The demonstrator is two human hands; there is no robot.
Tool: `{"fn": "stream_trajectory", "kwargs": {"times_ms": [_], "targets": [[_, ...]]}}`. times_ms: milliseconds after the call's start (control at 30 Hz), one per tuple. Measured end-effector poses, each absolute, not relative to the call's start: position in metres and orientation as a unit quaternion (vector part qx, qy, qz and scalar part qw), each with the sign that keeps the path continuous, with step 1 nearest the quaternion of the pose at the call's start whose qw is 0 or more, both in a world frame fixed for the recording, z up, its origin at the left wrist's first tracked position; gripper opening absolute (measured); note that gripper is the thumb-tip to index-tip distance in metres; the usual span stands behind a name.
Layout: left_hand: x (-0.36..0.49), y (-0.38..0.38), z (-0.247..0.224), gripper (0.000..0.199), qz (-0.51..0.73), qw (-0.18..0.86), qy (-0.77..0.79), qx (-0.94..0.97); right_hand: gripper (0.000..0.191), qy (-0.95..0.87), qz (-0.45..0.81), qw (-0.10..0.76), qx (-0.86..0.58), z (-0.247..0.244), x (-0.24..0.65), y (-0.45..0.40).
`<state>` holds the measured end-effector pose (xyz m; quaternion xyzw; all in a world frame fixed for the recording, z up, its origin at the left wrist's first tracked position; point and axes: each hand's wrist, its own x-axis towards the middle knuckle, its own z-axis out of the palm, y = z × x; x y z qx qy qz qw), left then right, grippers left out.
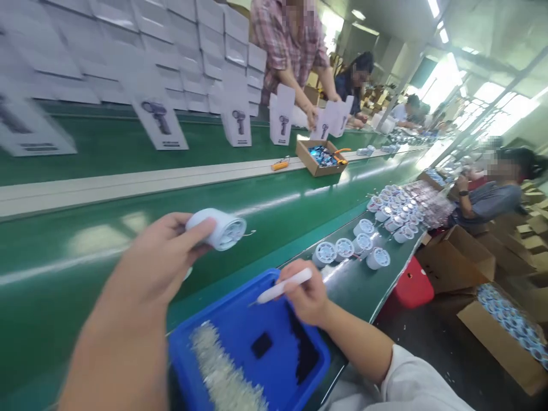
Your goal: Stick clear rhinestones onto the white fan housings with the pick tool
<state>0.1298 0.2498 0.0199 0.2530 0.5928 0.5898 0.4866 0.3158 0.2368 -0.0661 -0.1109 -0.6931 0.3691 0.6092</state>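
My left hand [171, 251] grips a light-blue cylindrical part [219, 228] above the green belt; its slotted round end faces right, with a short wire sticking out. My right hand [306, 291] is closed around a white pen-like tool [286, 286] with a thin tip that points left. Under that tool lies a blue tray [240, 302]. Small clear pieces [226, 371] fill its left side, small black pieces [306, 354] lie along its right side, and a dark square [261, 345] sits between them.
Several similar cylinders [345, 248] stand right of the tray. Across the belt [265, 211] are white printed boxes [238, 123], an orange item [280, 165] and a cardboard box [321, 165] of small parts. A person [295, 51] handles boxes there. A red stool [413, 285] and cartons [458, 257] stand right.
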Motion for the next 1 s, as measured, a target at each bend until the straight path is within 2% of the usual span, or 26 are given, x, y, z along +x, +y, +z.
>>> {"fn": "stream_trajectory", "kwargs": {"times_ms": [33, 100, 167, 267, 433, 667, 1000], "targets": [[0.132, 0.248, 0.024, 0.041, 0.587, 0.511, 0.584, 0.232, 0.006, -0.679, 0.394, 0.609, -0.113, -0.067, 0.318, 0.236], [0.135, 0.246, 0.029, 0.013, 0.601, 0.498, 0.592, 0.199, 0.006, -0.659, 0.405, 0.615, -0.154, -0.069, 0.322, 0.235], [0.135, 0.248, 0.026, 0.008, 0.616, 0.496, 0.557, 0.254, 0.007, -0.633, 0.437, 0.617, -0.164, -0.071, 0.323, 0.236], [0.127, 0.252, 0.015, 0.008, 0.631, 0.510, 0.511, 0.283, 0.009, -0.645, 0.453, 0.582, -0.200, -0.072, 0.322, 0.242], [0.117, 0.251, 0.008, 0.008, 0.636, 0.509, 0.496, 0.301, 0.008, -0.735, 0.378, 0.512, -0.234, -0.074, 0.317, 0.240], [0.115, 0.249, 0.012, 0.010, 0.637, 0.493, 0.503, 0.314, 0.011, -0.866, 0.333, 0.364, -0.083, -0.071, 0.310, 0.228], [0.106, 0.245, 0.016, 0.016, 0.631, 0.477, 0.517, 0.327, 0.013, -0.893, 0.318, 0.318, -0.022, -0.068, 0.304, 0.225]]}}
